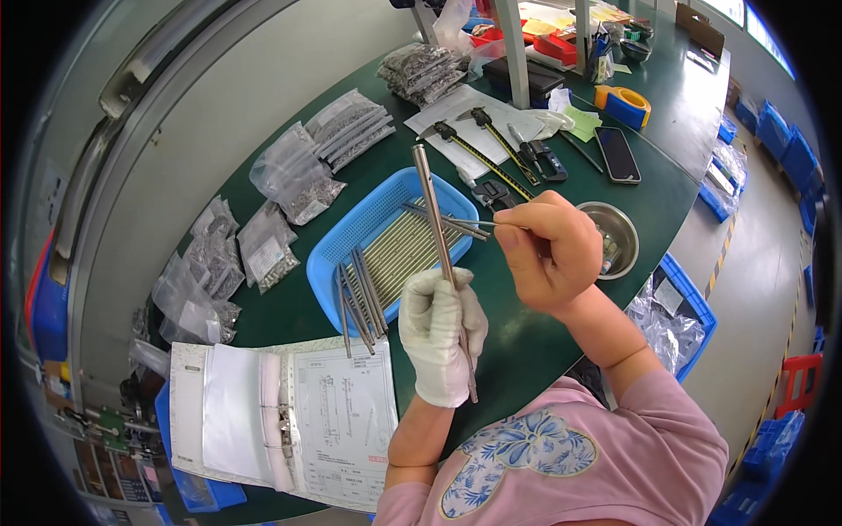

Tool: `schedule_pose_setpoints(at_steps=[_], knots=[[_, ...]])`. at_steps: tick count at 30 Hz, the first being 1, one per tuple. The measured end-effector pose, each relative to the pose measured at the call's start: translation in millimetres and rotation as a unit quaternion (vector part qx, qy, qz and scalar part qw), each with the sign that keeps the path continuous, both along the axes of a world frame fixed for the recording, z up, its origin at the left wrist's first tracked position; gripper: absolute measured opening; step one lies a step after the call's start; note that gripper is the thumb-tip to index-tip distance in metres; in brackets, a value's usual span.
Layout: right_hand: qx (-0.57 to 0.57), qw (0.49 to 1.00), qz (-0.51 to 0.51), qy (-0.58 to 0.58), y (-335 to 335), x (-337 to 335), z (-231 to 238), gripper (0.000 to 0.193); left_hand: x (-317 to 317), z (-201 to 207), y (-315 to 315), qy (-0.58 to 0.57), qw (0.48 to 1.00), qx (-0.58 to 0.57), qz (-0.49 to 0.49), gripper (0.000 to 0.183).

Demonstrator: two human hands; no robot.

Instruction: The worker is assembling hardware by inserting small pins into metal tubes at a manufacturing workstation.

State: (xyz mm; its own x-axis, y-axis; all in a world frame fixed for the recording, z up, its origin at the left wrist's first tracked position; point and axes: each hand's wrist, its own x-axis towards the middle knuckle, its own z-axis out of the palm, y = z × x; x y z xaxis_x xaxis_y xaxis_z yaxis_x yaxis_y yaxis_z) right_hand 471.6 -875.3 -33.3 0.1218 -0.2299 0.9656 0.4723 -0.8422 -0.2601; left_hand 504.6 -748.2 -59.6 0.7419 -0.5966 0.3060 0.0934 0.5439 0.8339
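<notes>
My left hand [441, 333], in a white glove, is closed round a long, shiny metal rod [431, 210] that stands tilted, its top end leaning away from me. My bare right hand [551, 250] pinches a thin metal pin [491, 223] pointing left toward the rod. Whether the pin touches the rod I cannot tell. Beneath and beyond the rod is a blue plastic basket [326, 252] with a row of pale rods [399, 250] lying in it. Several grey metal rods [360, 294] rest across its near left rim, and a few more [447, 219] cross its right side.
An open ring binder [338, 430] with a drawing lies at the near left. Plastic bags of small parts [294, 175] line the table's left. Calipers [487, 153], a phone [617, 155], a tape dispenser [624, 105] and a metal bowl [618, 230] sit to the right.
</notes>
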Motion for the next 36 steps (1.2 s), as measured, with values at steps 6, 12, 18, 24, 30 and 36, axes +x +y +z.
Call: schedule_pose_setpoints(at_steps=[6,12,18,24,30,36], knots=[[-0.031,0.999,0.017,0.032,-1,-2,-3,0.012,-1,0,0,0.008,1.0,-0.002,-0.005,0.021],[-0.037,0.999,0.019,0.034,-1,-3,-4,0.013,-1,0,0,0.007,1.0,0.004,-0.004,0.02],[-0.009,0.998,0.035,0.049,-1,-2,0,0.013,2,-2,-1,-0.004,1.0,0.028,0.008,0.02],[-0.012,0.999,0.019,0.043,-3,-2,-1,0.011,-1,-2,-3,-0.009,0.999,0.036,0.014,0.018],[-0.011,0.999,0.037,0.036,1,-7,0,0.01,-7,1,-2,-0.031,0.999,0.025,0.027,0.019],[0.112,0.991,0.066,-0.035,-6,-8,-4,0.008,-5,2,-2,0.004,0.999,0.017,0.034,0.02]])
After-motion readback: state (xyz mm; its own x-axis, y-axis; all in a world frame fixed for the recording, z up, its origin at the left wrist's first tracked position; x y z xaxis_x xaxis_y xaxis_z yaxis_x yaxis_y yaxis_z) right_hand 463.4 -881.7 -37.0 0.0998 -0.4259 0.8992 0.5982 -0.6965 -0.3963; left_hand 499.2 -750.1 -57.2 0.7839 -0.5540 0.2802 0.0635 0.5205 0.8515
